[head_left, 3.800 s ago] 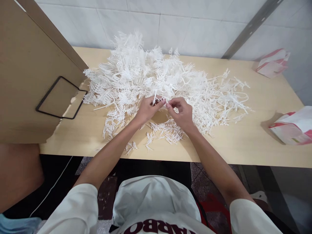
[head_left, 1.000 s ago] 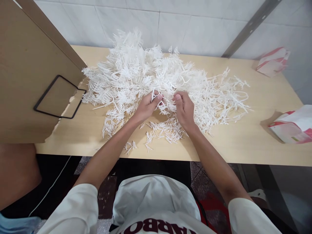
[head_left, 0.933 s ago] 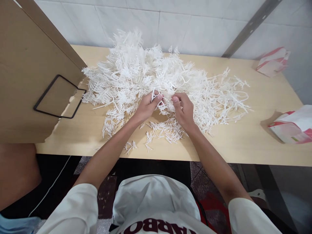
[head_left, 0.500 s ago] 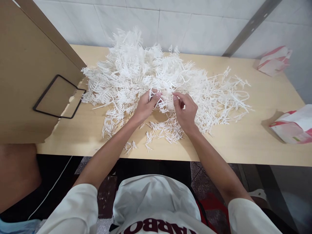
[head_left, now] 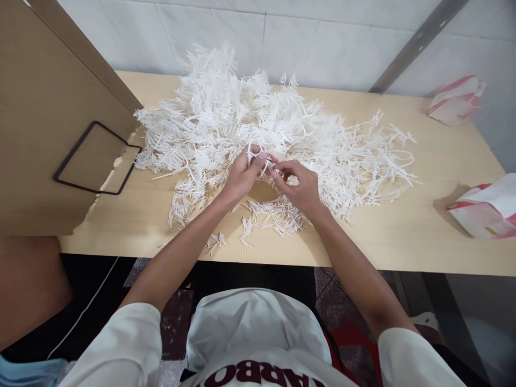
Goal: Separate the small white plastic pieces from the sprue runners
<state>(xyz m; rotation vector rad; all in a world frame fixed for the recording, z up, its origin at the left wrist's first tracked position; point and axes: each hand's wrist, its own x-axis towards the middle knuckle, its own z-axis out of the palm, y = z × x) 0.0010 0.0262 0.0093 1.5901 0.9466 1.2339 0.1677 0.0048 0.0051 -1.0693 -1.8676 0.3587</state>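
A large heap of white branched plastic sprigs (head_left: 226, 118) spreads over the wooden table (head_left: 403, 231). At the heap's front edge my left hand (head_left: 245, 171) is closed on a white branched plastic piece (head_left: 250, 155), whose thin stems loop up past the thumb. My right hand (head_left: 298, 183) is close beside it, thumb and fingers pinched near the end of that piece. What lies between the right fingertips is too small to make out. Loose short sprigs (head_left: 278, 215) are scattered on the table below both hands.
A cardboard panel (head_left: 48, 118) and a black wire frame (head_left: 97, 156) stand on the left. Two red-and-white paper bags, a near one (head_left: 484, 209) and a far one (head_left: 455, 99), sit on the right. A tiled wall (head_left: 322, 48) runs behind. Another person's bare limb (head_left: 32, 285) shows at lower left.
My right hand has moved left and slightly down, from apart to right beside my left hand's fingertips. My left hand stays nearly in place, still holding the white piece.
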